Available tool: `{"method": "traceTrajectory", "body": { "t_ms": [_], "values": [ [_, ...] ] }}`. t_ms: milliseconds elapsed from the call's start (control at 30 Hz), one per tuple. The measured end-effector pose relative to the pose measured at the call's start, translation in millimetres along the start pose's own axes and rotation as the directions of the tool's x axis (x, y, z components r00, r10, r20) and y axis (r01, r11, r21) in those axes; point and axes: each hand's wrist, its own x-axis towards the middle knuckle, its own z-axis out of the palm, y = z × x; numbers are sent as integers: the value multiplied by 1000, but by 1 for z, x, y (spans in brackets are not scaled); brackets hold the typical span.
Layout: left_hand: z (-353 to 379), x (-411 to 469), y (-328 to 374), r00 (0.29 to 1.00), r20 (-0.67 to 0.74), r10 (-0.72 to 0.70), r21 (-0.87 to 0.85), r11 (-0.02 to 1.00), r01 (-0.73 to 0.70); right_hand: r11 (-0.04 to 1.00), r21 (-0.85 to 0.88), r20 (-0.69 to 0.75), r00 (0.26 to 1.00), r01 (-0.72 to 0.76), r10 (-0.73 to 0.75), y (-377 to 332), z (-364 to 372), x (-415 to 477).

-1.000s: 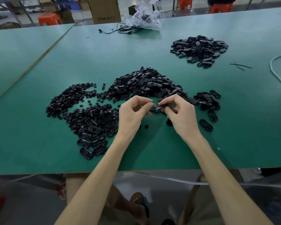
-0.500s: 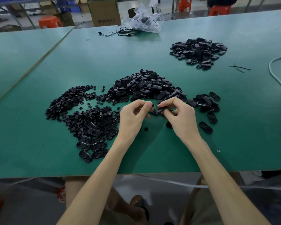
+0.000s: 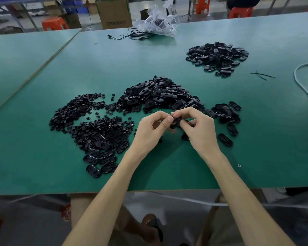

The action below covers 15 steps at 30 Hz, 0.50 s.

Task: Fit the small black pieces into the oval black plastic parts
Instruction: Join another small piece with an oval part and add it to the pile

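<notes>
Location type: factory assembly floor. Indicators: long green-topped workbenches (image 3: 167, 59) set edge to edge, bulk heaps of oval black parts (image 3: 160, 93) and small black pieces (image 3: 75, 110) on the bench surface, and cardboard cartons (image 3: 114, 13), blue storage bins (image 3: 81, 8) and orange plastic stools (image 3: 54, 23) behind the benches.

Bare forearms (image 3: 100, 205), left hand (image 3: 150, 132), right hand (image 3: 201, 132), short nails, olive-brown lap cloth (image 3: 219, 231), dark sandal (image 3: 154, 224)
</notes>
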Motion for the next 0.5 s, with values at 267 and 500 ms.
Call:
{"method": "traceTrajectory", "body": {
  "t_ms": [267,500],
  "values": [
    [1,1,-2,1000,-27,11,-30,999,-11,998,-23,23,998,51,-51,0,-1,-1],
    [-1,1,-2,978,-200,-50,-45,998,41,997,7,101,992,72,-72,-2,2,-2]
  ]
}}
